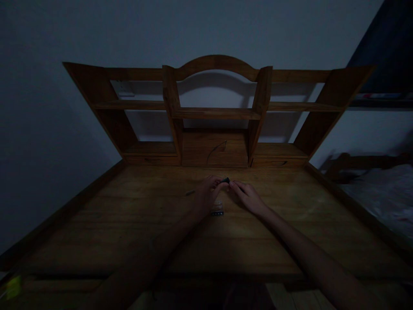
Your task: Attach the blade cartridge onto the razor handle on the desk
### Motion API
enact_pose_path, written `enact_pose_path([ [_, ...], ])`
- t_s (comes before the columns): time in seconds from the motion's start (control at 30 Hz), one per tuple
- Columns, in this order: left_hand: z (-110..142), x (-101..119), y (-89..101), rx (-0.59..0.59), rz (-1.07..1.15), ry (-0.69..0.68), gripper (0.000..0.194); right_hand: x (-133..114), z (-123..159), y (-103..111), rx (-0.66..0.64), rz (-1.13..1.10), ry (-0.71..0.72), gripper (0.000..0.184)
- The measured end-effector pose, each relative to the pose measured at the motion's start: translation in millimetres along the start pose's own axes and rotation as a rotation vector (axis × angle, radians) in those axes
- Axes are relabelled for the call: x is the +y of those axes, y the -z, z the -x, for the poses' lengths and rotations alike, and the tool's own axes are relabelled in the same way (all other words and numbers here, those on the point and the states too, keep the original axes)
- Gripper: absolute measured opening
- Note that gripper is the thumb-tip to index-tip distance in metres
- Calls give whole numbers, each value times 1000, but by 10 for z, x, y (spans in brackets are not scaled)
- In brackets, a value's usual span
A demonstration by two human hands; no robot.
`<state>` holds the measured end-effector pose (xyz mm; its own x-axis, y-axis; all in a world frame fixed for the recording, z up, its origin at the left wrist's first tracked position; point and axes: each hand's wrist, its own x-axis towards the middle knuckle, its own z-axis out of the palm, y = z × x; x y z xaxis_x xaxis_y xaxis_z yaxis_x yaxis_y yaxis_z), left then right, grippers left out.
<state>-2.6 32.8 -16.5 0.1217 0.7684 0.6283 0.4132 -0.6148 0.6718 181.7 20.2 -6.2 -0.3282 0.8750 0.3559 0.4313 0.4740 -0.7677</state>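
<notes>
The scene is dim. Both my hands meet over the middle of a wooden desk (pixel 135 232). My left hand (pixel 206 194) is curled, its fingertips pinching a small dark object (pixel 226 180). My right hand (pixel 247 196) reaches in from the right with its fingertips closed on the same object. A small clear box (pixel 217 209) with several small pieces inside lies on the desk just under my left hand. A thin stick-like item (pixel 190 192) lies to the left of my left hand.
A wooden hutch (pixel 216 113) with open shelves and an arched top stands at the desk's back against a pale wall. A bed (pixel 380 193) with a wooden frame sits to the right. Raised rails run along the desk's left and right edges.
</notes>
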Motion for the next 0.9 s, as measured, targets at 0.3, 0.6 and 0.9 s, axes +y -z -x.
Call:
enact_pose_path([
  [0.3, 2, -18, -25, -4, 61, 69, 18, 5, 3, -4, 10, 36, 5, 44],
  [0.6, -1, 24, -5, -29, 157, 90, 16, -8, 15, 6, 64, 79, 1, 44],
  [0.9, -18, -46, -56, -35, 227, 134, 17, -39, 35, 40, 43, 186, 27, 42],
])
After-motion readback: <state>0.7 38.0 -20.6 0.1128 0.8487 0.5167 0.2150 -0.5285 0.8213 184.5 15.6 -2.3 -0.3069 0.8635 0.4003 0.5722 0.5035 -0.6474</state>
